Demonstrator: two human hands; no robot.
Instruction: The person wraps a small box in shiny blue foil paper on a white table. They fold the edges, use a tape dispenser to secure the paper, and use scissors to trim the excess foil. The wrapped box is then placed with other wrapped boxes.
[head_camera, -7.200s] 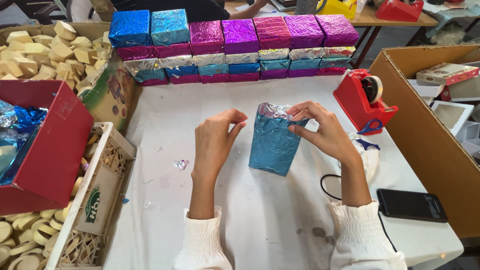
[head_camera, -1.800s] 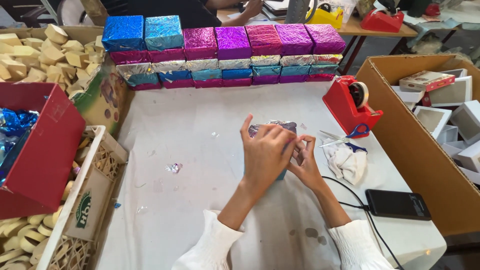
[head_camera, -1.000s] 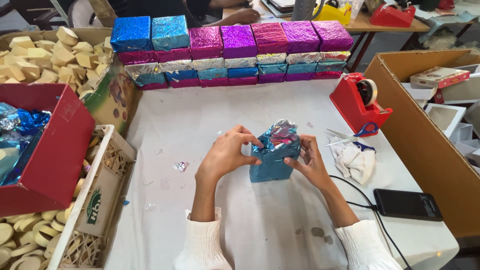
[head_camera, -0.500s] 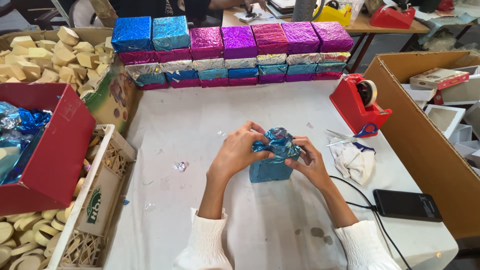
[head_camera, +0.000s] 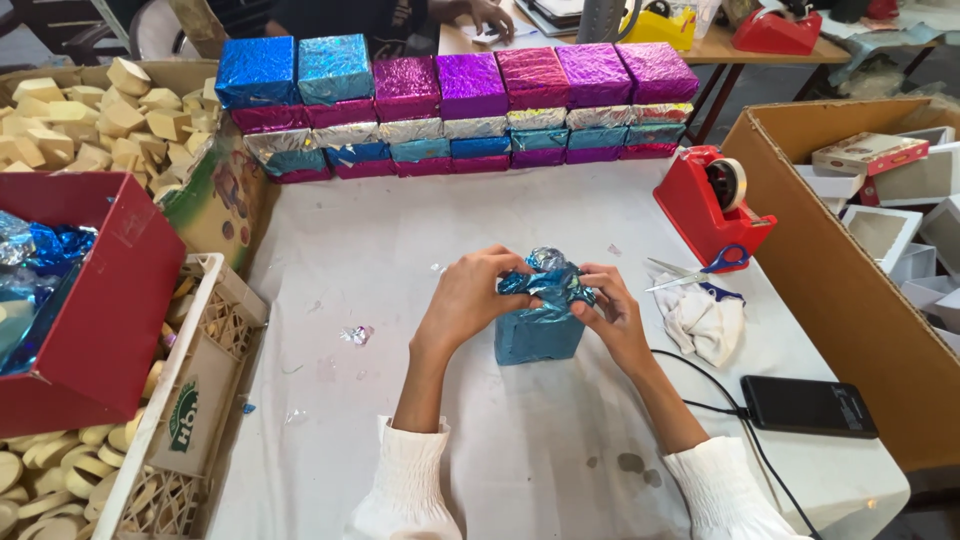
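A small box wrapped in blue foil (head_camera: 540, 330) stood upright on the white-covered table (head_camera: 400, 250), roughly at its middle and just in front of the person. Both hands worked at its top. The left hand (head_camera: 468, 298) came in from the left, fingers curled and pinched on the crumpled foil gathered above the box. The right hand (head_camera: 610, 312) met it from the other side, fingers bent and closed on the same bunch of foil, thumb against the box's upper edge. The fingertips were partly buried in the foil, so exactly how tight each grip was could not be told for certain.

At the far edge of the table stood a long stack of foil-wrapped boxes (head_camera: 455, 110) in blue, purple, magenta and silver, well apart from the hands. To the right of the hands sat a red tape dispenser (head_camera: 712, 203), with blue-handled scissors (head_camera: 695, 273) lying just in front of it and a crumpled white cloth (head_camera: 703, 315) beside those, near the right hand. A black phone (head_camera: 808, 406) lay near the right edge of the table, its cable (head_camera: 700, 385) running back past the right forearm. A large cardboard carton (head_camera: 830, 270) with small white boxes inside bordered the table on the right. On the left stood a red box (head_camera: 105, 300) holding loose blue foil, a white plastic crate (head_camera: 190, 400), and a carton of pale yellow blocks (head_camera: 80, 115). A scrap of foil (head_camera: 357, 334) lay on the table to the left of the left forearm. Nothing stood between the hands and the box.
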